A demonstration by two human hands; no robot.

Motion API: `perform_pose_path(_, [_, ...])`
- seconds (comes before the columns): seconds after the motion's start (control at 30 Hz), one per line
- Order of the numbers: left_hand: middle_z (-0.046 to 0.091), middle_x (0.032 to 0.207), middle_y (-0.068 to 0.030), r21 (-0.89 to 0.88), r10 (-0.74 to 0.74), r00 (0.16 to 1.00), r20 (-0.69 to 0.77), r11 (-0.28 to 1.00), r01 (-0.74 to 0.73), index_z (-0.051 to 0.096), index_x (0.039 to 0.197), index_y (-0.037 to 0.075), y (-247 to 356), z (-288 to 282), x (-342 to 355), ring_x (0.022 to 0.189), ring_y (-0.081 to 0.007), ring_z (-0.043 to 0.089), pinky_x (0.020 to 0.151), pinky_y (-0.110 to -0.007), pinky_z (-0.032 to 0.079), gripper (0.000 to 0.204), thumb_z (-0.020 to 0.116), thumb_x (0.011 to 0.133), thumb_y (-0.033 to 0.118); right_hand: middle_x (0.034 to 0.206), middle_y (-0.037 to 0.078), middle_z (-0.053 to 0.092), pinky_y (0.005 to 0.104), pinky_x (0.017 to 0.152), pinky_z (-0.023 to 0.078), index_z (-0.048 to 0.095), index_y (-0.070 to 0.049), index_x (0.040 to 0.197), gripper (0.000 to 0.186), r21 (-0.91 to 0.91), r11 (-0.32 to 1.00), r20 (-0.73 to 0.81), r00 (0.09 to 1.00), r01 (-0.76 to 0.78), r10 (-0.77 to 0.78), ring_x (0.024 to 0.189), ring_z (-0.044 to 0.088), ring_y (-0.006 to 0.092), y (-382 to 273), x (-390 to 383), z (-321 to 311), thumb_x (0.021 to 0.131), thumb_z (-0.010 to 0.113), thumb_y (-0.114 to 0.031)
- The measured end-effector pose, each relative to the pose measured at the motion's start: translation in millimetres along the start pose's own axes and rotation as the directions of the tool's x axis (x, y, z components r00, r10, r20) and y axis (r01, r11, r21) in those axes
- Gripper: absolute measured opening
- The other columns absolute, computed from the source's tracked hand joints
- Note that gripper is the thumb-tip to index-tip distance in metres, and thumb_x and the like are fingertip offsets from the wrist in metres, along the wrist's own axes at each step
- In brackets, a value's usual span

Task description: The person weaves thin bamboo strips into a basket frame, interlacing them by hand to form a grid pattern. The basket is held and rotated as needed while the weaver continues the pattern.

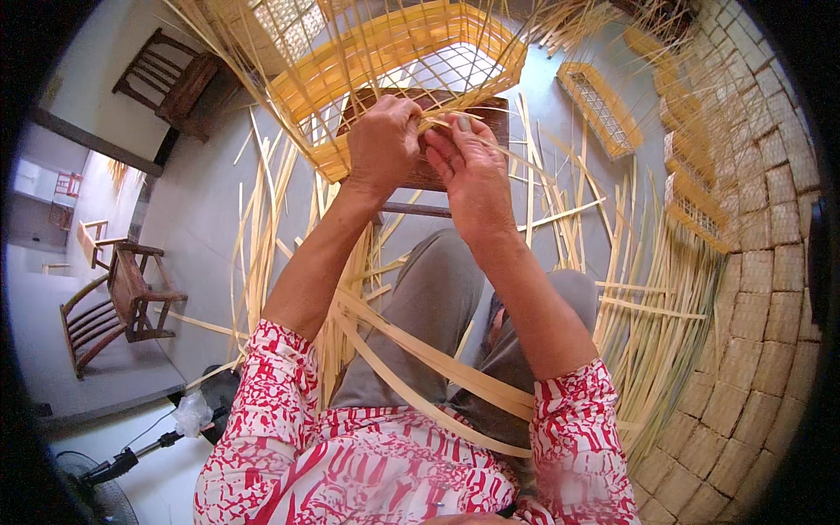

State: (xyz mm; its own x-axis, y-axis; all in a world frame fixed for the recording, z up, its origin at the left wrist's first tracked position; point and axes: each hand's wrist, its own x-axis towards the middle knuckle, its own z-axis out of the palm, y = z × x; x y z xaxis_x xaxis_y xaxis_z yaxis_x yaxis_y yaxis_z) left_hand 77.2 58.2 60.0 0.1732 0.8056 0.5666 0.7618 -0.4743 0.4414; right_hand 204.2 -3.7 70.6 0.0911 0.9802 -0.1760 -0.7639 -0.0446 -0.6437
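Observation:
A half-woven yellow basket (304,86) of split-bamboo strips rests tilted on a dark wooden stool (492,118) before my knees, its long loose strips sticking up and outward. My left hand (383,147) is closed on the basket's near edge, its fingertips mostly hidden behind the hand. Close beside it, my right hand (477,179) pinches a thin bamboo strip (528,163) between thumb and fingers at that same edge. The strip's tail runs off to the right, past the hand. Wide pale bamboo strips (437,357) lie across my lap.
Loose strips (262,236) litter the floor on both sides. At the right stand several yellow woven pieces (604,109) and a wall of stacked woven bundles (752,350). Wooden chairs (136,289) stand at the left, with a black fan (87,481) at the lower left.

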Motion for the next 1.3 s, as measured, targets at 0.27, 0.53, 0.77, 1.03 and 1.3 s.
perform_pose_path(0.27, [0.065, 0.082, -0.0056, -0.313, -0.148, 0.986, -0.07, 0.942, 0.119, 0.066, 0.101, 0.004, -9, -3, -4, 0.077, -0.014, 0.065, 0.07, -0.03, 0.054, 0.007, 0.065, 0.096, 0.009, 0.111, 0.008, 0.065, 0.0298, 0.089, 0.05, 0.056, -0.007, 0.122, 0.024, 0.108, 0.994, -0.003, 1.0, -0.019, 0.019, 0.103, 0.063, 0.0167, -6, 14, -13, 0.105, 0.045, -0.021])
perform_pose_path(0.53, [0.059, 0.085, -0.006, -0.592, 0.089, 0.996, 0.01, 0.803, -0.066, 0.062, 0.1, 0.004, -17, -17, -16, 0.079, -0.0171, 0.06, 0.07, -0.029, 0.05, 0.011, 0.067, 0.091, 0.002, 0.117, 0.016, 0.065, 0.0379, 0.101, 0.051, 0.052, 0.001, 0.129, 0.035, 0.002, 0.999, 0.031, 0.998, 0.048, -0.048, 0.114, 0.062, 0.026, -9, 31, -21, 0.099, 0.042, -0.012])
perform_pose_path(0.77, [0.064, 0.086, -0.01, -0.272, -0.017, 0.989, -0.149, 0.962, -0.025, 0.067, 0.094, 0.004, -2, -7, -4, 0.078, -0.0232, 0.065, 0.07, -0.035, 0.051, 0.006, 0.07, 0.09, 0.006, 0.127, 0.026, 0.053, 0.0531, 0.112, 0.043, 0.044, 0.002, 0.116, 0.029, 0.398, 0.91, -0.034, 0.99, -0.114, 0.138, 0.122, 0.054, 0.0399, -2, 26, -20, 0.089, 0.051, -0.004])
perform_pose_path(1.03, [0.07, 0.094, -0.014, 0.083, 0.023, 1.0, -0.001, 0.996, -0.023, 0.07, 0.101, 0.009, -11, -1, -9, 0.086, -0.0346, 0.068, 0.073, -0.043, 0.054, 0.014, 0.063, 0.09, 0.016, 0.124, 0.012, 0.06, 0.0291, 0.104, 0.046, 0.047, 0.002, 0.132, 0.043, -0.271, 0.953, 0.21, 0.974, 0.137, -0.08, 0.117, 0.058, 0.0175, 9, 0, 4, 0.095, 0.065, -0.01])
perform_pose_path(1.3, [0.07, 0.086, -0.013, 0.193, -0.003, 0.989, 0.147, 0.981, -0.026, 0.065, 0.1, 0.01, -18, -34, -12, 0.078, -0.0347, 0.07, 0.064, -0.045, 0.054, 0.014, 0.063, 0.092, 0.021, 0.101, 0.012, 0.062, 0.0334, 0.073, 0.056, 0.054, -0.002, 0.116, 0.026, 0.1, 0.975, -0.083, 0.974, -0.2, 0.209, 0.09, 0.064, 0.0228, -4, 36, -37, 0.101, 0.058, -0.023])
